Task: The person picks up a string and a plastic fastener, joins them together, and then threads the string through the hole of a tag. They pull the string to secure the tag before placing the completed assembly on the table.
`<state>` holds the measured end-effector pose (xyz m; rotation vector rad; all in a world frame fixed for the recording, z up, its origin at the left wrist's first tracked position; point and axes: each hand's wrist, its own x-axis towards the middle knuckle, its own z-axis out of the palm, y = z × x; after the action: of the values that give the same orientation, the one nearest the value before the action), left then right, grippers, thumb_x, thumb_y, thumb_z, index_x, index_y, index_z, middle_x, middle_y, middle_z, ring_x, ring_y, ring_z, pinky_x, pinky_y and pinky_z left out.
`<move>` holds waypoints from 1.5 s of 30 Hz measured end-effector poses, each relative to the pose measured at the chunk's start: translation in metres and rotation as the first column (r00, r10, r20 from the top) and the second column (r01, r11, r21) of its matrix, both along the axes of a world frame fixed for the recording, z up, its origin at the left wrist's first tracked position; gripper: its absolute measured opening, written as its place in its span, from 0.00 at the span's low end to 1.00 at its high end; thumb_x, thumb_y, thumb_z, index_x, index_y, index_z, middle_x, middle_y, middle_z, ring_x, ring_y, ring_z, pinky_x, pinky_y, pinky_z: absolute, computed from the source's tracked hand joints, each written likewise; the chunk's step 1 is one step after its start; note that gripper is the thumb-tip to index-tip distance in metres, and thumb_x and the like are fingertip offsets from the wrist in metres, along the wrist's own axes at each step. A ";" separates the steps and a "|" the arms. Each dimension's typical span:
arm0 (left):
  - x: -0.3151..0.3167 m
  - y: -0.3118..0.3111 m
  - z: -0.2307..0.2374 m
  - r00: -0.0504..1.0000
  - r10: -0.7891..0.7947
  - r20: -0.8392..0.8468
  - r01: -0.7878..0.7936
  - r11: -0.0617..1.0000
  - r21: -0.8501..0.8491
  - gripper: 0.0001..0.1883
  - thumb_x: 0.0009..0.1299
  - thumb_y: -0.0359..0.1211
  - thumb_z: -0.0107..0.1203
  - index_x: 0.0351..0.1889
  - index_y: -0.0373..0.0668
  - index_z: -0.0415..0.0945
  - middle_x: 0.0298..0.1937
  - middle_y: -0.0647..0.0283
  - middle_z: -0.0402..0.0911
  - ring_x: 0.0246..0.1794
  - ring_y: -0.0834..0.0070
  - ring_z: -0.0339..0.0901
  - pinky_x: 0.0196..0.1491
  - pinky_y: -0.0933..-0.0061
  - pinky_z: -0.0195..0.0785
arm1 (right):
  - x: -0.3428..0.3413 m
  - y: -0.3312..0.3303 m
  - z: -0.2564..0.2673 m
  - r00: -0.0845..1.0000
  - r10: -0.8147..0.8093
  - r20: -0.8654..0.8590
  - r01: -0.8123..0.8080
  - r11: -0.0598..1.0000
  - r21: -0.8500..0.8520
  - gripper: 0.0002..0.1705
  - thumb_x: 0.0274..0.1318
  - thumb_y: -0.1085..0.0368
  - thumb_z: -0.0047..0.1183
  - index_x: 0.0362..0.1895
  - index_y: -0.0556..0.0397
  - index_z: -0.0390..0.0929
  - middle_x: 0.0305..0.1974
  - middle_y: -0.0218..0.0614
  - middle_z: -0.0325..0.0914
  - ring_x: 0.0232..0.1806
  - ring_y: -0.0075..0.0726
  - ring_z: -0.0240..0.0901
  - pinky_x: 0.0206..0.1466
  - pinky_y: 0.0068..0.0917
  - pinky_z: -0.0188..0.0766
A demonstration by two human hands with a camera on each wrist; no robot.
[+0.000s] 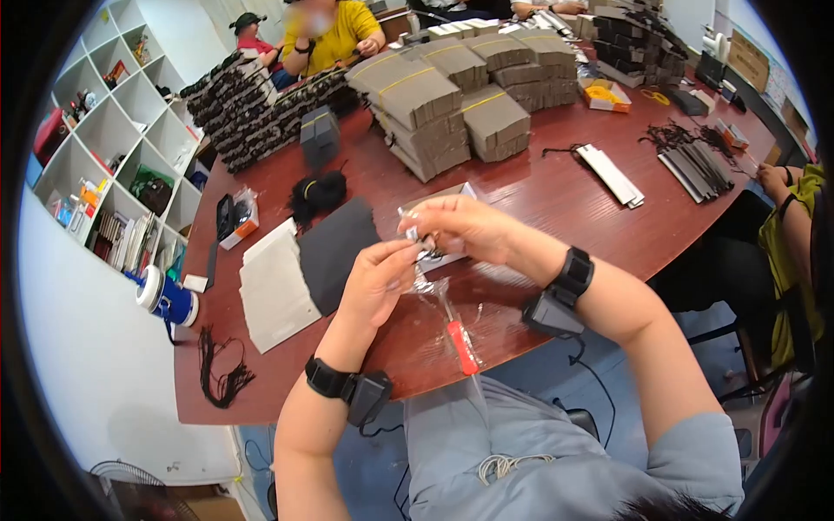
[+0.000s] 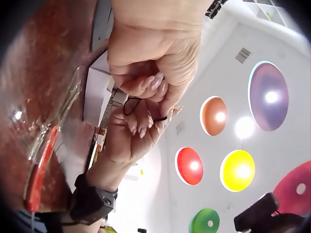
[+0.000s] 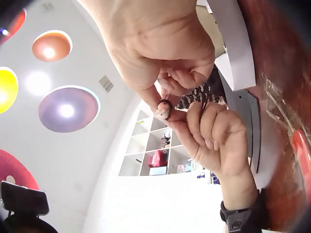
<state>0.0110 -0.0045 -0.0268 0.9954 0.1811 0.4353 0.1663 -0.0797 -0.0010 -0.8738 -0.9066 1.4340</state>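
My left hand [image 1: 382, 276] and right hand [image 1: 473, 227] meet above the table's near edge, fingertips almost together. Between them they pinch a thin black cord [image 2: 129, 105]; in the right wrist view a small dark loop of the cord [image 3: 166, 108] circles at the fingertips. Curled fingers hide part of it. A white box [image 2: 96, 94] stands behind and below the hands. Under them, on the table, lies a red-handled tool [image 1: 461, 346] with a thin shaft, clear plastic around it.
Grey sheets [image 1: 276, 291] and a dark sheet [image 1: 339, 247] lie left of the hands. Tall stacks of grey card pieces [image 1: 417, 95] stand farther back. White strips [image 1: 610, 176] and dark strips [image 1: 695, 171] lie right. A blue jug [image 1: 172, 300] is at the left edge.
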 end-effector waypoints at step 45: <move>-0.001 -0.001 0.009 0.966 0.256 0.035 -0.257 0.966 0.026 0.09 0.60 0.28 0.51 0.37 0.35 0.73 0.13 0.75 0.61 0.12 0.89 0.51 0.17 0.86 0.44 | 0.007 0.009 -0.007 0.746 -0.527 0.407 0.211 0.767 0.606 0.10 0.49 0.66 0.48 0.37 0.53 0.76 0.27 0.27 0.72 0.21 0.17 0.62 0.25 0.13 0.60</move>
<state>0.0097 -0.0052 -0.0175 0.9984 0.2772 0.6920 0.1731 -0.0710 -0.0077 -0.9949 -1.3822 0.4908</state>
